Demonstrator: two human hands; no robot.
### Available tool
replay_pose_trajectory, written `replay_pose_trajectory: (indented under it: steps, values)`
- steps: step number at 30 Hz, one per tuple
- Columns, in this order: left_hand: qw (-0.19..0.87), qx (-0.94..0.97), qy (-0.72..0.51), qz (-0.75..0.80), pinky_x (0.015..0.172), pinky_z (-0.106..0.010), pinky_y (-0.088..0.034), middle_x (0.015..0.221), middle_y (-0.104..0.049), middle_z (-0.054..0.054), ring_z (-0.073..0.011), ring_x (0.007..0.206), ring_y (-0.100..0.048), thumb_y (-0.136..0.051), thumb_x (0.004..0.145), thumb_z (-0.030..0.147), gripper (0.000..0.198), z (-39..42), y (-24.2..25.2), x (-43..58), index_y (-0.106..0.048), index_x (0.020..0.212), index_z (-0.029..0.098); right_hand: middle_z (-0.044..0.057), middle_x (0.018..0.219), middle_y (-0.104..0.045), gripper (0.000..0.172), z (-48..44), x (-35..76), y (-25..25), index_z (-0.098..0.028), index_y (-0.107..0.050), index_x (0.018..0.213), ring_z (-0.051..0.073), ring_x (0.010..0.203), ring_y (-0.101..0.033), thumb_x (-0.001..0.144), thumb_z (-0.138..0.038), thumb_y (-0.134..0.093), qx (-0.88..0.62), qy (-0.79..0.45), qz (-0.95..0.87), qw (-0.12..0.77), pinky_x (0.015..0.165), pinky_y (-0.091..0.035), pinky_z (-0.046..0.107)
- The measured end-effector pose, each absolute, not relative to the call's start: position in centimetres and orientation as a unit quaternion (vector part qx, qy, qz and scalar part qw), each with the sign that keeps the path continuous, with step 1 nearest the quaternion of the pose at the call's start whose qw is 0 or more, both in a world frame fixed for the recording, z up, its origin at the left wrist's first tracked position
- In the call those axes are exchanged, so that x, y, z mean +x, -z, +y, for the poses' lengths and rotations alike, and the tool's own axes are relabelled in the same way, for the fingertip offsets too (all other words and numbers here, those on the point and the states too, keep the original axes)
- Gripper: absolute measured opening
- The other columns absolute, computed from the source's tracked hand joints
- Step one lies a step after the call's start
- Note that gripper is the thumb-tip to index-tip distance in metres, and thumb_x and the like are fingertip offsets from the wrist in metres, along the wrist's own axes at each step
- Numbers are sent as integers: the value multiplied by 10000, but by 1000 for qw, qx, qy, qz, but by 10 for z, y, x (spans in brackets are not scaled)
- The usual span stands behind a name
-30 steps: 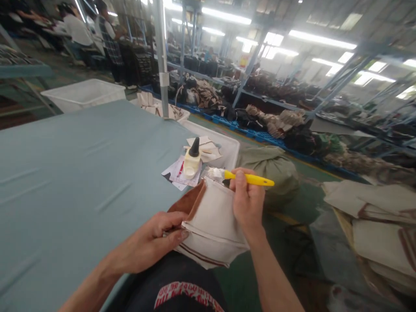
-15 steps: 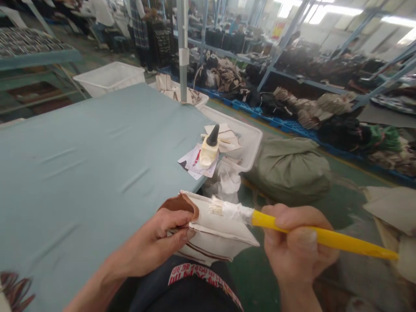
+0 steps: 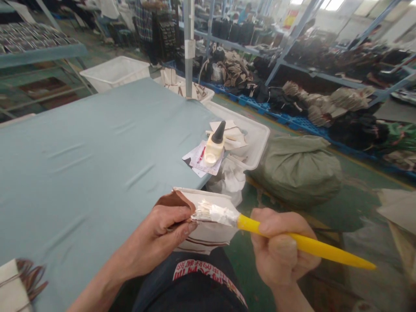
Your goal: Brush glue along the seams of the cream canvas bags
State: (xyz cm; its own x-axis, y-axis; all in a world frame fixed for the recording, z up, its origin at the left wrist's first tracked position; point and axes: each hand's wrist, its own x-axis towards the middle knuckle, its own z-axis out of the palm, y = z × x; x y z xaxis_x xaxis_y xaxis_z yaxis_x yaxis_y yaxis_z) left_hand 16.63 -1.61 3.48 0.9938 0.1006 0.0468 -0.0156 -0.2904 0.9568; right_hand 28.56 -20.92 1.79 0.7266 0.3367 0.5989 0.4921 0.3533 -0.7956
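Observation:
My left hand (image 3: 170, 229) pinches the left end of a cream fabric piece (image 3: 211, 238) with brown stripes and a brown inner flap (image 3: 173, 201). In my right hand (image 3: 282, 247) is a brush with a yellow handle (image 3: 331, 251). White stuff coats the brush's neck, and its bristles (image 3: 204, 209) lie against the cream piece close to my left fingertips. Beyond the piece, a cream bottle (image 3: 214, 147) with a black cone tip rests on papers (image 3: 196, 161) at the table's corner.
The blue-green table (image 3: 107, 143) spreads to the left. A striped cream piece with brown loops (image 3: 30, 277) lies at its near left. White bins (image 3: 260, 138) stand past the table edge, and a green sack (image 3: 299, 169) sits on the floor at right.
My right hand has moved left with the brush, bringing the bristles nearer my left fingertips. The view has shifted slightly, and more of the cream piece at the lower left shows.

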Motion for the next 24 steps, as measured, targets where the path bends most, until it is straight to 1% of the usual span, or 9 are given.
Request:
replay_pose_trajectory:
  steps: [3, 6, 9, 13, 15, 17, 20, 24]
  values:
    - [547, 835, -52, 13, 599, -206, -437, 762, -685, -12, -119, 653, -570, -525, 1077, 232, 316, -17, -33, 164, -650, 793, 170, -44, 582, -559, 231, -207, 287, -17, -233, -693, 921, 111, 430, -446, 1089, -352, -589, -569, 49, -357, 740, 445, -354, 257]
    - [504, 859, -94, -3, 574, -205, -387, 710, -613, 20, -96, 600, -511, -531, 1058, 178, 290, -17, -29, 160, -596, 775, 184, -70, 561, -504, 237, -207, 290, -18, -223, -670, 898, 93, 417, -414, 1082, -360, -609, -558, 65, -326, 761, 453, -353, 242]
    - [493, 863, -106, -7, 609, -214, -409, 710, -626, 15, -109, 614, -543, -518, 1054, 152, 269, -19, -25, 157, -606, 803, 191, -75, 562, -490, 245, -207, 286, -15, -229, -659, 898, 92, 424, -423, 1087, -374, -602, -551, 43, -314, 772, 462, -369, 233]
    - [495, 862, -109, -1, 630, -223, -432, 711, -674, -2, -126, 623, -592, -518, 1059, 154, 266, -20, -23, 155, -622, 817, 196, -58, 603, -536, 164, -205, 275, -7, -248, -677, 983, 104, 457, -463, 1092, -322, -578, -540, -40, -323, 776, 453, -370, 216]
    - [491, 864, -111, -4, 629, -216, -429, 730, -691, -2, -121, 629, -605, -516, 1055, 137, 258, -21, -22, 155, -616, 824, 197, -59, 604, -526, 175, -203, 273, -6, -254, -675, 982, 106, 458, -460, 1096, -336, -571, -536, -37, -304, 787, 459, -385, 218]
    - [485, 867, -116, -2, 632, -213, -426, 737, -683, 0, -118, 638, -606, -518, 1044, 122, 252, -22, -21, 154, -595, 816, 199, -72, 584, -484, 213, -201, 275, -9, -248, -665, 938, 98, 445, -432, 1092, -372, -585, -532, -17, -274, 801, 460, -386, 214]
    - [476, 870, -130, 2, 633, -215, -417, 724, -653, 8, -115, 634, -581, -514, 1028, 97, 248, -23, -20, 155, -569, 809, 200, -87, 559, -428, 246, -199, 278, -12, -237, -659, 893, 82, 421, -383, 1079, -389, -609, -523, -18, -246, 816, 433, -347, 194]
    - [473, 868, -151, -10, 613, -215, -386, 720, -639, 22, -106, 629, -552, -508, 999, 51, 257, -25, -18, 156, -538, 796, 207, -74, 564, -480, 254, -199, 277, -9, -244, -675, 904, 87, 416, -415, 1096, -379, -577, -535, -90, -257, 800, 417, -348, 186]
